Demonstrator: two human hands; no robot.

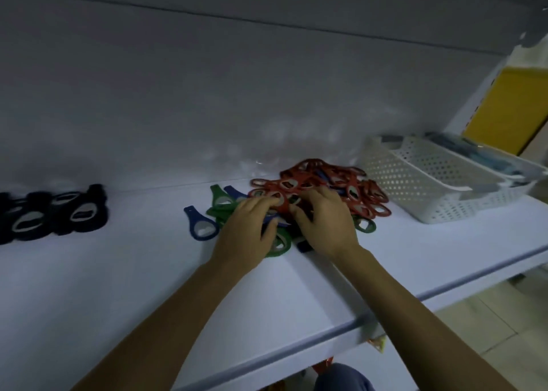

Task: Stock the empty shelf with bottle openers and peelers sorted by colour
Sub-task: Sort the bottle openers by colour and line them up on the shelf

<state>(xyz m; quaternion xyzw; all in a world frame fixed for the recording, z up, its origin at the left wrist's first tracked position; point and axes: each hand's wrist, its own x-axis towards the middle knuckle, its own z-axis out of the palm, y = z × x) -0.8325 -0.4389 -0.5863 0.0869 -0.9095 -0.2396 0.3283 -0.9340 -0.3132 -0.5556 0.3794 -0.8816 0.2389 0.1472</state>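
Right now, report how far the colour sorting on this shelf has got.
Done: the black openers sit grouped at the shelf's left end. In hand: both hands, left hand and right hand, work the mixed pile of red, green and blue openers. Left: separating that pile; no peelers are identifiable, and the white basket's contents are unclear.

I am wearing nothing on my forearms, no sleeves showing. My left hand (247, 227) and right hand (324, 224) are going bare, without gloves.

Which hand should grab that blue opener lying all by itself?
Left, probably. The left hand lies just beside the lone blue opener, while the right hand sits farther away, over the mixed pile.
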